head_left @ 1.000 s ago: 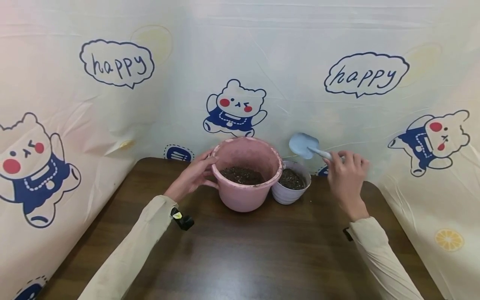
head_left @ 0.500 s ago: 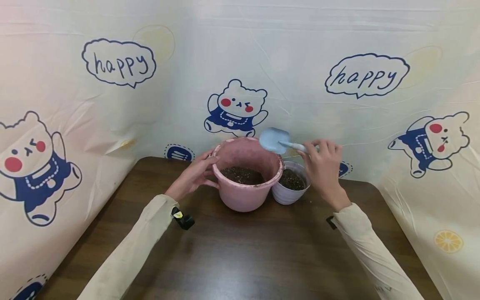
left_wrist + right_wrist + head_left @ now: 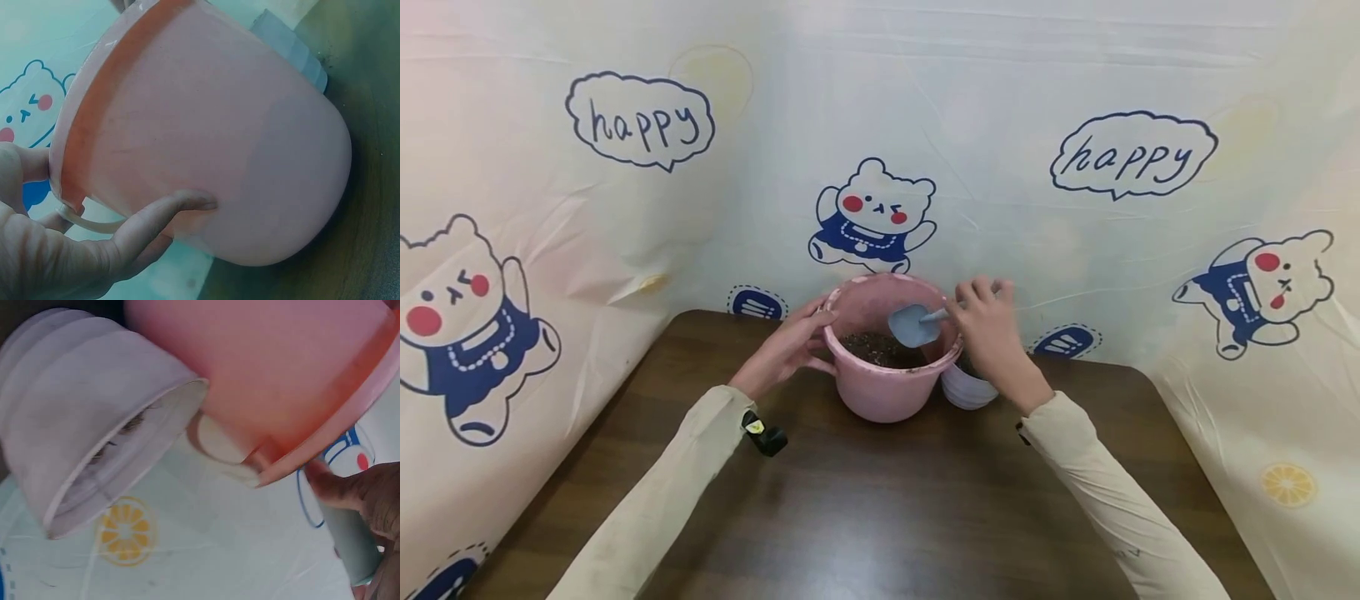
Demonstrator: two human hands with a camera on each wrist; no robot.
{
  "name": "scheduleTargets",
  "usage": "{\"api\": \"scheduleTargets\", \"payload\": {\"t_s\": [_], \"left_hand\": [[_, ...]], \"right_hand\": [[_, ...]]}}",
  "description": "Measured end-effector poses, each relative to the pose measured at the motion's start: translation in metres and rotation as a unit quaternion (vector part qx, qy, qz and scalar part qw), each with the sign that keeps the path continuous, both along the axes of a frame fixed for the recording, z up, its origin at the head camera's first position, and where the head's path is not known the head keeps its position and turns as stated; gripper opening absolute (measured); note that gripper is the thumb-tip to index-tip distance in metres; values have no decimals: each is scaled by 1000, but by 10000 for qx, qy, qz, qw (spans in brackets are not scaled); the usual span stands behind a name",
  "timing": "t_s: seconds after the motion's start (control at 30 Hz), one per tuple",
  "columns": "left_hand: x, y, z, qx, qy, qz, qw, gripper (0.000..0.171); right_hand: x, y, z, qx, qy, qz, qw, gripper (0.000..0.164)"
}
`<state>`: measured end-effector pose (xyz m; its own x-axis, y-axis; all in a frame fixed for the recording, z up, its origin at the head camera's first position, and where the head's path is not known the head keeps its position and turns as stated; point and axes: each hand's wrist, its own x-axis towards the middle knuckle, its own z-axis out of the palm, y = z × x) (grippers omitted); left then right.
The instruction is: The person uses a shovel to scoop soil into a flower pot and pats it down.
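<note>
A pink bucket (image 3: 883, 396) with dark soil (image 3: 874, 348) in its bottom stands at the far side of the table. My left hand (image 3: 786, 354) grips its left side near the rim; in the left wrist view one finger (image 3: 165, 212) presses along the outer wall by the white handle (image 3: 94, 224). In my right hand (image 3: 992, 337) is the grey handle of a small blue garden trowel (image 3: 913, 325). The trowel's blade is inside the bucket's mouth, tilted above the soil. Partly hidden under my right hand is a white ribbed flowerpot (image 3: 968, 390), close against the bucket's right side.
The brown wooden table (image 3: 857, 508) extends toward me in front of the bucket. A printed cloth (image 3: 1000, 108) with cartoon bears hangs right behind the table's far edge and along both sides.
My right hand has moved left with the trowel, from right of the flowerpot to over it, bringing the blade down into the bucket's mouth. The left hand has stayed on the bucket.
</note>
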<state>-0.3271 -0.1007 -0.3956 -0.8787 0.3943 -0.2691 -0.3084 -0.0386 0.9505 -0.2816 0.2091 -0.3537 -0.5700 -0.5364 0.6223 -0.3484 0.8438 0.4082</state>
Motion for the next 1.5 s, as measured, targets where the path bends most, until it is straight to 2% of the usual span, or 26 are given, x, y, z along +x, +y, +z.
{"api": "scheduleTargets", "payload": {"t_s": [0.07, 0.17, 0.23, 0.37, 0.43, 0.5, 0.63, 0.67, 0.77, 0.87, 0.9, 1.07, 1.3, 1.5], "left_hand": [[0, 1, -1, -16, -14, -27, 10000, 73], [1, 2, -1, -4, -42, -29, 10000, 72], [1, 2, -1, 12, -38, -16, 10000, 72], [0, 3, 1, -6, -3, -11, 10000, 72], [0, 4, 1, -41, 24, -1, 10000, 71], [-1, 6, 2, -85, 65, -6, 9999, 71], [-2, 6, 3, -87, 122, -41, 9999, 70], [-2, 6, 2, -77, 139, -67, 9999, 70], [-1, 4, 0, -61, 161, -104, 9998, 69], [1, 3, -5, 15, 172, -145, 9997, 67], [1, 3, -6, 28, 181, -155, 9997, 67], [0, 2, -4, 92, 261, -135, 9995, 68], [-1, 4, -1, 44, 205, -146, 9997, 68], [-2, 5, 0, 73, 192, -120, 9997, 69]], "right_hand": [[-2, -9, 0, 355, 2, -302, 9989, 3], [-5, -23, 0, 733, -188, -751, 9943, 20], [-6, -32, 0, 952, -611, -1007, 9885, 29], [-10, -46, 1, 1235, -1756, -1242, 9688, 23], [-13, -49, 2, 1280, -2175, -1188, 9603, 18], [-17, -50, 3, 1307, -2415, -1103, 9552, 17], [-26, -48, 0, 1383, -2490, -899, 9543, 17], [-28, -48, 0, 1406, -2592, -883, 9514, 15], [-33, -50, -2, 1477, -3026, -772, 9384, 3], [-37, -51, -3, 1488, -3511, -635, 9222, 10], [-38, -50, -4, 1469, -3566, -560, 9209, 12], [-45, -45, -6, 1159, -3728, -248, 9203, 15], [-51, -39, -8, 504, -4511, 374, 8903, 13], [-57, -36, -11, 228, -4567, 576, 8874, 12]]}}
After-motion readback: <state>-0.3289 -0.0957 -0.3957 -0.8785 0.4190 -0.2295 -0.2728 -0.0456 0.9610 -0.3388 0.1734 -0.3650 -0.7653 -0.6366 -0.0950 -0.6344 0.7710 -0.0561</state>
